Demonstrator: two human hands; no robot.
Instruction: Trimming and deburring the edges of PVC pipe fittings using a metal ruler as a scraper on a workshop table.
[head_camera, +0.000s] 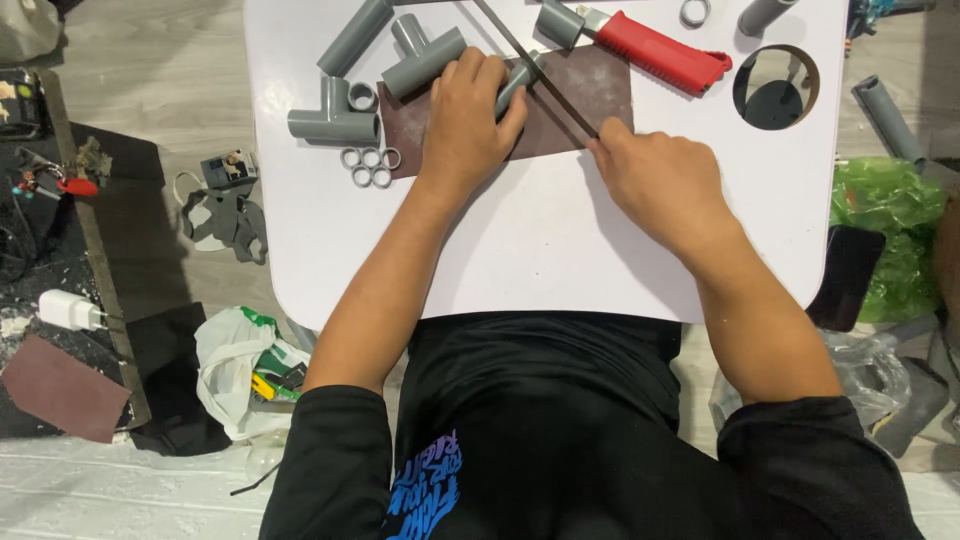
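My left hand (468, 118) presses a short grey pipe piece (518, 80) down onto a dark brown sandpaper sheet (590, 95) on the white table (540, 250). My right hand (662, 180) grips the near end of a thin dark saw blade (530, 62), which runs diagonally up and left across the pipe piece. Just left of my left hand lie grey pipe tee fittings (335, 118) and several small cut grey rings (368, 167).
A red-handled tool (655, 50) lies at the table's far side beside a round hole (775, 87) in the tabletop. More grey pipes (888, 115) and a green bag (895, 215) are right of the table. A white plastic bag (245, 370), a charger (68, 310) and clutter cover the floor at left.
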